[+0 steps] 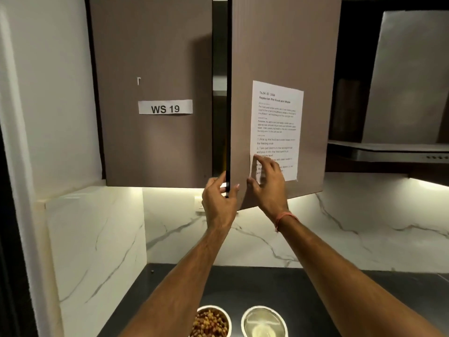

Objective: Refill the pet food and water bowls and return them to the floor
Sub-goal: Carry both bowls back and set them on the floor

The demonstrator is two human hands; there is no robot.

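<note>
Two wall cabinet doors hang above the counter (315,283); the right door (279,57), ajar, carries a printed sheet (277,122), the left door (150,57) a "WS 19" label (165,107). Left hand (220,198) grips the right door's lower edge; right hand (267,183) rests against it, fingers loosely spread. Two bowls stand side by side on the counter: the food bowl (210,321) holds kibble, the water bowl (264,322) is shiny metal.

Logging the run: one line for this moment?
left hand grips cabinet door edge | right hand on door face | kibble bowl, steel bowl on counter
</note>
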